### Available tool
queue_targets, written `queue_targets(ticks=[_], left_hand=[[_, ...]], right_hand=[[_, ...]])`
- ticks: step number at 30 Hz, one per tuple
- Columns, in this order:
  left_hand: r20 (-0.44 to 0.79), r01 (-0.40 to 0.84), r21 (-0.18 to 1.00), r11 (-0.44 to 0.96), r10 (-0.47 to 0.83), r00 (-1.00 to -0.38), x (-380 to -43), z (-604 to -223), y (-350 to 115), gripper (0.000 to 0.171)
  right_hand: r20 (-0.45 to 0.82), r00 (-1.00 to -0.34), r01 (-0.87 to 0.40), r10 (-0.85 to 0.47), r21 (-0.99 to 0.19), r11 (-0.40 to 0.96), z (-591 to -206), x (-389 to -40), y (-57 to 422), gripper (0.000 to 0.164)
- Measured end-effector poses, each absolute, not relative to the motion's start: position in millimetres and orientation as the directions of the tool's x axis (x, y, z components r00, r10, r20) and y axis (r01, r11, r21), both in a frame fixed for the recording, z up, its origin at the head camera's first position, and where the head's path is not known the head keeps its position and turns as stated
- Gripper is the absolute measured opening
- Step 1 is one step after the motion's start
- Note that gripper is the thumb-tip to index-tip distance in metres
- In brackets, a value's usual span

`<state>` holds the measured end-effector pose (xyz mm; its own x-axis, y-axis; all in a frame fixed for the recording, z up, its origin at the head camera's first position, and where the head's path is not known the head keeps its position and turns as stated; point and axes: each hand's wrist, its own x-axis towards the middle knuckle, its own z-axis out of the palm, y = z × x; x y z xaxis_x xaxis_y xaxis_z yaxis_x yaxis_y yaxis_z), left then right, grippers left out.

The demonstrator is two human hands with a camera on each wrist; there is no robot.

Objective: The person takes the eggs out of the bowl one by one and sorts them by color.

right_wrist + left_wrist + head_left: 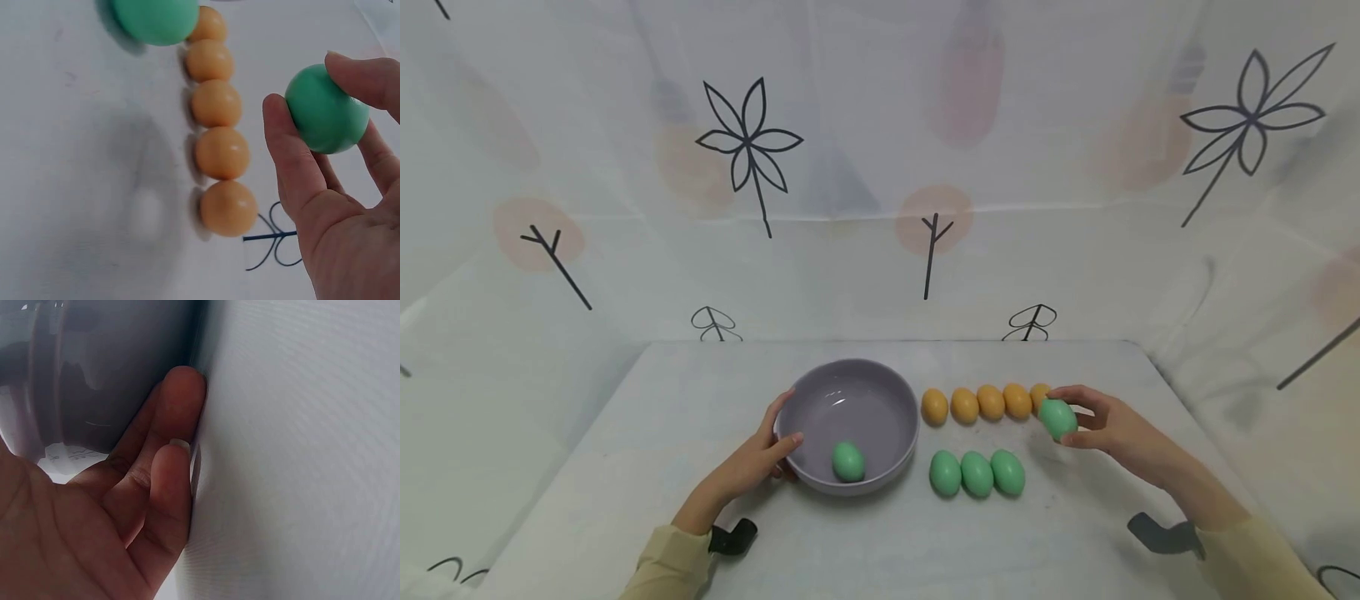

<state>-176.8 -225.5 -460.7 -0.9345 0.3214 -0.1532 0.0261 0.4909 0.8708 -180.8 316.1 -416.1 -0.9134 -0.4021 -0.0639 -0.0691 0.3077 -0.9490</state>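
Note:
A purple-grey bowl (880, 400) stands on the table with one green egg (848, 462) inside, near its front wall. My left hand (751, 467) grips the bowl's left side, thumb over the rim; in the left wrist view its fingers (181, 406) reach round the outer wall, low against the table. Over the right end of the yellow row, my right hand (1101, 425) pinches another green egg (1058, 419) between thumb and fingers, raised above the table. Right of the bowl, three green eggs (977, 474) lie side by side in a front row.
Behind the green row runs a line of several orange-yellow eggs (990, 402), the rightmost partly hidden by the held egg. A white table (865, 550) lies under everything. Patterned cloth (850, 275) hangs at the back and along both sides.

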Motion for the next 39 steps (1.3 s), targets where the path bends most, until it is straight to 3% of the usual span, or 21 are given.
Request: queue_targets(ticks=[18, 27, 39], left_hand=[[-0.14, 0.042, 0.879, 0.476, 0.34, -0.93, -175.5, -459.4, -225.3, 0.075], [-0.137, 0.045, 0.876, 0.48, 0.338, -0.931, -175.3, -460.2, -225.5, 0.075], [-0.133, 0.048, 0.872, 0.488, 0.33, -0.934, -175.4, -460.4, -225.3, 0.075]], right_hand=[[-0.042, -0.898, -0.145, -0.438, -0.912, 0.384, -451.6, -170.7, 303.5, 0.055], [-0.123, -0.883, -0.123, -0.453, -0.871, 0.476, -459.7, -171.2, 301.3, 0.058], [-0.107, -0.884, -0.149, -0.454, -0.857, 0.493, -461.9, -170.3, 299.7, 0.057]])
